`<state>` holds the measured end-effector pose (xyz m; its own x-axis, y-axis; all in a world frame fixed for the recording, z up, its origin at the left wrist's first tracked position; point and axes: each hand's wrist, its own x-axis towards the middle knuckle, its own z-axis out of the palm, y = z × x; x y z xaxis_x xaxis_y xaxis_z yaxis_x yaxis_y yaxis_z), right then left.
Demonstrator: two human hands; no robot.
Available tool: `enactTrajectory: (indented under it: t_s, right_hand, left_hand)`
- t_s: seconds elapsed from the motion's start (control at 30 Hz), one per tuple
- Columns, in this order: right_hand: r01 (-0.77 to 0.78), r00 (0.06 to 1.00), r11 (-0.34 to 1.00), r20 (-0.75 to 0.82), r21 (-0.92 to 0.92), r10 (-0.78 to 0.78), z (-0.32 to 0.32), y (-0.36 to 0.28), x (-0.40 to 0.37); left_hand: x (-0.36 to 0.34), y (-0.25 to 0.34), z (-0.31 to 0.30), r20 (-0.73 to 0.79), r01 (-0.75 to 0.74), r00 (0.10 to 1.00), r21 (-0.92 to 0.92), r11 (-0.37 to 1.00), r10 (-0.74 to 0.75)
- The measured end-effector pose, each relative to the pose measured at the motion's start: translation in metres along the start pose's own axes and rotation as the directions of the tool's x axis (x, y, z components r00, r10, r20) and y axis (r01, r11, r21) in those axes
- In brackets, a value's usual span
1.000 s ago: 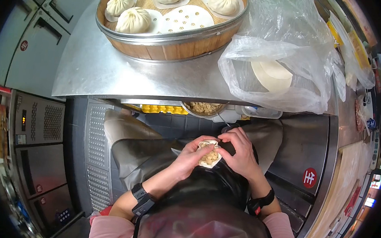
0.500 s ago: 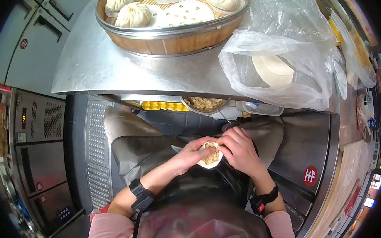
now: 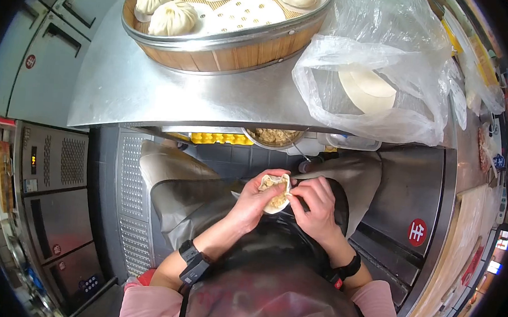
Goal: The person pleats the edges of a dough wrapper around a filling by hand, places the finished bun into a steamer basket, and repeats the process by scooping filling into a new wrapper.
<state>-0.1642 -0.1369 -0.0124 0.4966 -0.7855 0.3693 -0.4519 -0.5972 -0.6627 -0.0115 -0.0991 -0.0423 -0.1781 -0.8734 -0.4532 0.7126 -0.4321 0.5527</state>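
Cupped in my left hand [image 3: 252, 202] is an unclosed bun [image 3: 276, 199], a round white dough wrapper with pale chunky filling showing in its middle. The left thumb presses down over the filling. My right hand [image 3: 314, 204] pinches the wrapper's right edge between thumb and fingers, with a small fold of dough raised there. Both hands are above my dark apron, between my knees. Under the table edge sits a metal bowl of filling [image 3: 274, 137], partly hidden, with a long thin handle [image 3: 301, 151] leaning out of it.
On the steel table [image 3: 182, 102], a bamboo steamer [image 3: 231, 55] holds several pleated buns [image 3: 173, 19] on perforated paper. To its right lies a clear plastic bag [image 3: 382, 62] with dough wrappers [image 3: 367, 91]. A yellow tray [image 3: 223, 138] and a plastic container [image 3: 352, 142] are under the table edge.
Both hands have shifted slightly, and the bun has moved a little up and left. The right fingers, higher before, now pinch the wrapper's right edge, with the filling still exposed.
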Motion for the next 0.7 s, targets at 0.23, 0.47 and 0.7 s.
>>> enactTrajectory:
  t_s: [0.23,0.47,0.7]
  right_hand:
    - [0.120,0.989,0.985,0.101,-0.121,-0.108,-0.001,0.007,0.000]
    - [0.030,0.998,0.997,0.052,-0.075,-0.026,0.000,0.002,0.006]
    - [0.140,0.987,0.983,0.093,-0.119,-0.129,0.000,0.002,0.002]
  left_hand:
    - [0.001,-0.003,-0.001,-0.023,-0.018,0.999,0.125,0.992,0.021]
    - [-0.002,0.001,-0.002,-0.019,-0.021,1.000,0.176,0.984,0.024]
    - [-0.003,0.001,-0.003,0.035,0.001,0.999,0.228,0.974,-0.010]
